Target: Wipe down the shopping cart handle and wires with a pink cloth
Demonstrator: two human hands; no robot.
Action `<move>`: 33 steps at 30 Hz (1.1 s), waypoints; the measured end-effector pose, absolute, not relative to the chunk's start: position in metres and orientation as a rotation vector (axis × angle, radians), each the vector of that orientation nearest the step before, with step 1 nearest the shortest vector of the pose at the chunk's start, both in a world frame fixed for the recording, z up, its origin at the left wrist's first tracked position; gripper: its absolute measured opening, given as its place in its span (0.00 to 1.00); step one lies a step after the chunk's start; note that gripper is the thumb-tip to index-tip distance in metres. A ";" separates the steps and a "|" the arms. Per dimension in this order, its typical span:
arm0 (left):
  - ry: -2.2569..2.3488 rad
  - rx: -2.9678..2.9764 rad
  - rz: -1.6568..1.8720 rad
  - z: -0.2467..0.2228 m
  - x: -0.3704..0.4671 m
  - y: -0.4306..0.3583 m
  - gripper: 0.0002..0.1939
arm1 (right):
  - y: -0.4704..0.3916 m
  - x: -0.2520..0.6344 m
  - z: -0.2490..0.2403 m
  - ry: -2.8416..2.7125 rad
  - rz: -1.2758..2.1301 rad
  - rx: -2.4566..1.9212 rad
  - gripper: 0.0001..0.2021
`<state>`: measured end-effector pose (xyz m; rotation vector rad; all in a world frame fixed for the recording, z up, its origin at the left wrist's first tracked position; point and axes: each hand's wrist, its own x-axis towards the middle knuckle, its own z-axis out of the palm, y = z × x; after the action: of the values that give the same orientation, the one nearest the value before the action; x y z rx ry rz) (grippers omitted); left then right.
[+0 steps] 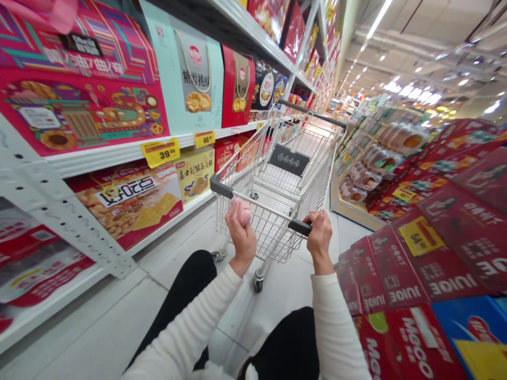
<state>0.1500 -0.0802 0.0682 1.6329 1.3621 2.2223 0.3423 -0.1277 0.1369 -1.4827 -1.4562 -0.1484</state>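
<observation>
A wire shopping cart (pixel 273 221) with dark plastic corners stands right in front of me, and a dark sign (pixel 289 160) hangs inside its basket. My right hand (pixel 319 232) is closed around the right end of the cart's handle (pixel 300 227). My left hand (pixel 241 237) is closed on a small pink thing (pixel 243 211), whose kind I cannot make out. That hand is at the near rim of the cart, beside the left dark corner; whether it also touches the rim cannot be told.
White shelves (pixel 95 158) with boxed pastries and yellow price tags line the left side. Stacks of red juice boxes (pixel 396 274) stand close on the right, with a low display base (pixel 352 214) beyond. Between them a tiled floor (pixel 174 301) runs forward under the cart.
</observation>
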 end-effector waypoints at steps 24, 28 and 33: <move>1.294 1.763 2.112 0.045 0.207 -0.110 0.19 | -0.125 0.319 0.135 -1.370 -0.087 -1.435 0.38; 1.000 2.067 2.053 0.032 0.218 -0.135 0.17 | -0.126 0.319 0.137 -1.355 -0.078 -1.430 0.39; 1.078 1.916 2.141 0.057 0.215 -0.128 0.21 | -0.126 0.320 0.138 -1.341 0.041 -1.363 0.42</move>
<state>0.2151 -0.1282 0.0570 1.9157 1.0784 2.1406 0.3199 -0.1262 0.1385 -1.3625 -1.3412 0.0407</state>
